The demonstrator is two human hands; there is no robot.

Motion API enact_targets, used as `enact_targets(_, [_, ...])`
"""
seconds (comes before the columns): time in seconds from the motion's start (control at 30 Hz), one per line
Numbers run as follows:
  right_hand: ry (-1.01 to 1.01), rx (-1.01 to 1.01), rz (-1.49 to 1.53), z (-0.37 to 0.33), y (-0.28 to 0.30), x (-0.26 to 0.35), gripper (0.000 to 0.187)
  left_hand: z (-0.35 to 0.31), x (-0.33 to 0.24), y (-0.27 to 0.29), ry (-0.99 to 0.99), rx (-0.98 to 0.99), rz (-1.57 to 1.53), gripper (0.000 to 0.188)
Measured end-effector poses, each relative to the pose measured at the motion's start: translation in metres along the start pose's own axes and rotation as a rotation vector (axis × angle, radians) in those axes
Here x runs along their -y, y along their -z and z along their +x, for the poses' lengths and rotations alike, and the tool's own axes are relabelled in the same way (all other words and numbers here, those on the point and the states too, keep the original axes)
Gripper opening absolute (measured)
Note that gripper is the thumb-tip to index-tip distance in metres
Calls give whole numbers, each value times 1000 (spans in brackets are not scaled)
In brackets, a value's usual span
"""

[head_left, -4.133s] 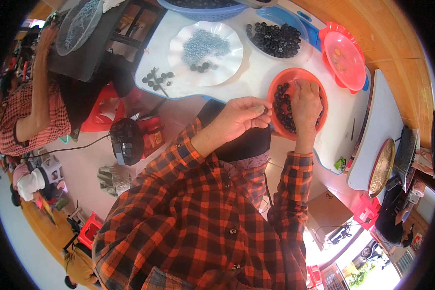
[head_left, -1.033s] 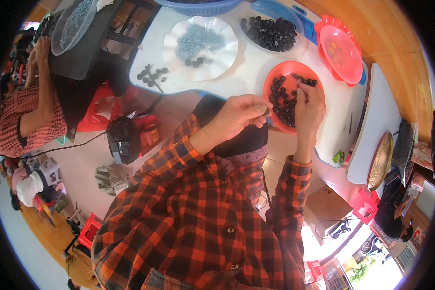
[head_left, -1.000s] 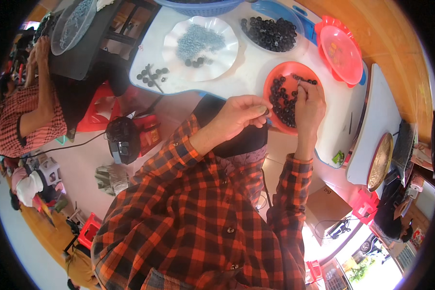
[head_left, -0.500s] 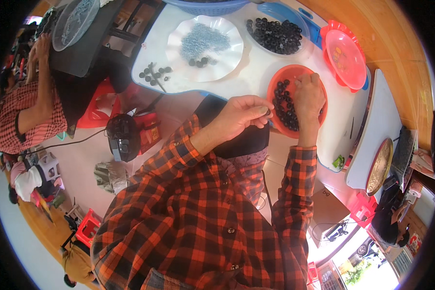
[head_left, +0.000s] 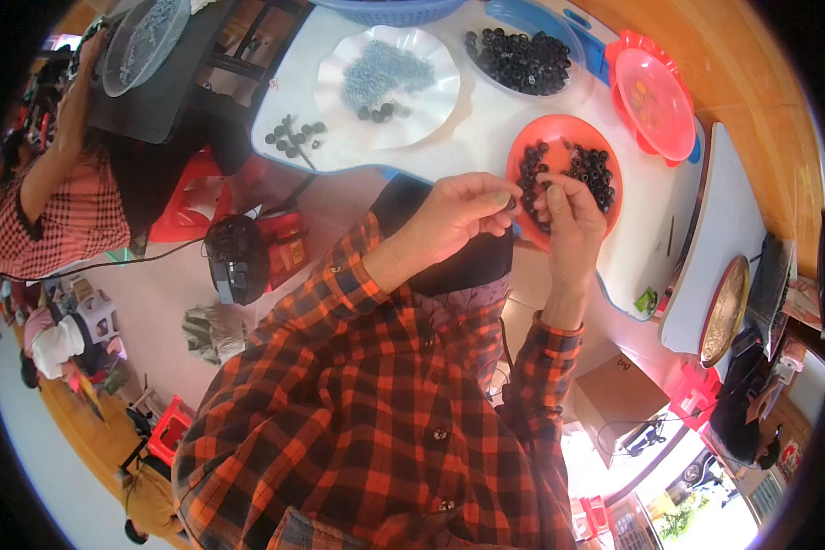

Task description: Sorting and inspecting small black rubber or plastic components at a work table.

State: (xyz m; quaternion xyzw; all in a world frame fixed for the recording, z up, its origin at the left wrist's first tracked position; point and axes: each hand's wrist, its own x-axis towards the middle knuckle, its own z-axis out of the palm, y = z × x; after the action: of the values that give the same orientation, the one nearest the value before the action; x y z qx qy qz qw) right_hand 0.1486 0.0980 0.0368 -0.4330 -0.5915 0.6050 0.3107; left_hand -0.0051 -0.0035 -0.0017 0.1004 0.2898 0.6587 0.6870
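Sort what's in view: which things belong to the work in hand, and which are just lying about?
In the work:
left hand, pinching a small dark piece
right hand, partly over the red bowl
black pieces in that bowl
probably the white scalloped plate, with similar dark pieces on it

Apparently lying about, no hand near:
pink dish
green packet
cardboard box

Your left hand pinches a small dark bead between thumb and fingertips, just beside the left rim of a red-orange bowl. Your right hand is over the bowl's near part, fingertips drawn together; you can't tell whether they grip anything. Black beads lie inside. To the far left, a white scalloped plate bears blue-grey pieces.
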Motion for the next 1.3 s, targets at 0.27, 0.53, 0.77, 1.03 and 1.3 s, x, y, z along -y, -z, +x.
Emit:
enact_targets(0.27, [38, -16, 101, -31, -18, -1, 12, -3, 1, -8, -27, -4, 34, 21])
enact_targets(0.53, [77, -117, -5, -39, -29, 4, 12, -5, 0, -11, -29, 1, 22, 21])
enact_targets(0.77, [231, -174, -119, -45, -33, -3, 17, -6, 0, -12, -53, 0, 47, 21])
enact_targets(1.03, [108, -154, 122, -46, -30, -5, 19, -8, -1, -12, -25, 17, 56, 21])
enact_targets(1.3, [-10, -75, 621, -47, -23, -15, 22, -9, -3, -13, 10, 59, -113, 24])
